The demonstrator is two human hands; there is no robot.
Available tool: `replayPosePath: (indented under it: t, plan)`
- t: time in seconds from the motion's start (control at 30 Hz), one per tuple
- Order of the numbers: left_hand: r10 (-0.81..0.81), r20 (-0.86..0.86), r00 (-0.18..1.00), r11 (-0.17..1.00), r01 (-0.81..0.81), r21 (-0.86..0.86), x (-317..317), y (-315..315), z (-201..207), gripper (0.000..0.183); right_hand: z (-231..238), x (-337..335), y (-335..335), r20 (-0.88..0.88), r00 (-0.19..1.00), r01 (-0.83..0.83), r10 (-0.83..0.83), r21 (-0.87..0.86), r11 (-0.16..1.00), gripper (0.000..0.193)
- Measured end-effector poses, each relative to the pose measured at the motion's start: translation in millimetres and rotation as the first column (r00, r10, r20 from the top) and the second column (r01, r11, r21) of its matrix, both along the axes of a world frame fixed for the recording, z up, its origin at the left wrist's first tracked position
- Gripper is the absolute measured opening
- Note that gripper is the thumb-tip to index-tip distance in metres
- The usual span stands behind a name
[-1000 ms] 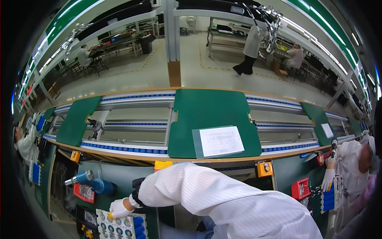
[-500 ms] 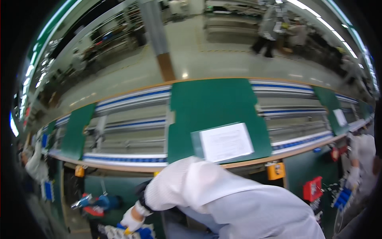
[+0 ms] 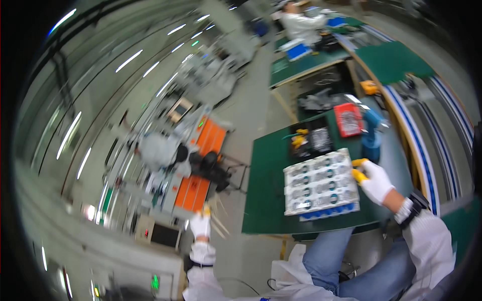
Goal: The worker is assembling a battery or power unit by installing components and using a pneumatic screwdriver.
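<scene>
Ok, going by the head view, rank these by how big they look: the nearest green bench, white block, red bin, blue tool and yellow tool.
1. Nearest green bench
2. White block
3. Red bin and blue tool: too alike to rank
4. Yellow tool

Left hand [image 3: 201,227], lower left of centre: gloved, pointing up the frame; left forearm [image 3: 203,276] rises from lower edge. Right hand [image 3: 375,184], right of centre: yellow-tipped fingers [image 3: 359,175] parted, pointing left.
</scene>
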State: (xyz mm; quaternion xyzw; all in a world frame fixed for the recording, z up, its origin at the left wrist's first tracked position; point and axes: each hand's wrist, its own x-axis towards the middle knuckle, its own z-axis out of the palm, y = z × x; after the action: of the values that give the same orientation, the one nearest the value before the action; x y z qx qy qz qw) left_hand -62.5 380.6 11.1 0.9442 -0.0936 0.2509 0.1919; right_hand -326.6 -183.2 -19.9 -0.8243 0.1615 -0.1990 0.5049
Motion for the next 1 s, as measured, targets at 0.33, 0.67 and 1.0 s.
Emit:
replayPosePath:
  t: [0.33,0.67,1.0]
  plan:
    - [-0.549,0.311,0.776,0.816,0.578,0.000,-115.1,-253.0,66.2,0.027,24.3,-1.1,41.3,0.243,0.906,-0.418,0.347,0.381,0.824,0.062]
    - [-0.582,0.001,0.813,0.794,0.569,-0.212,-128.8,-290.8,-27.6,0.042,2.0,-1.0,15.8,-0.042,0.993,-0.053,0.106,0.658,0.751,0.057]
    - [-0.603,0.173,0.779,0.622,0.595,-0.510,-135.3,-313.1,11.0,0.047,49.5,-30.6,51.4,0.174,0.925,-0.258,0.337,-0.361,0.896,0.056]
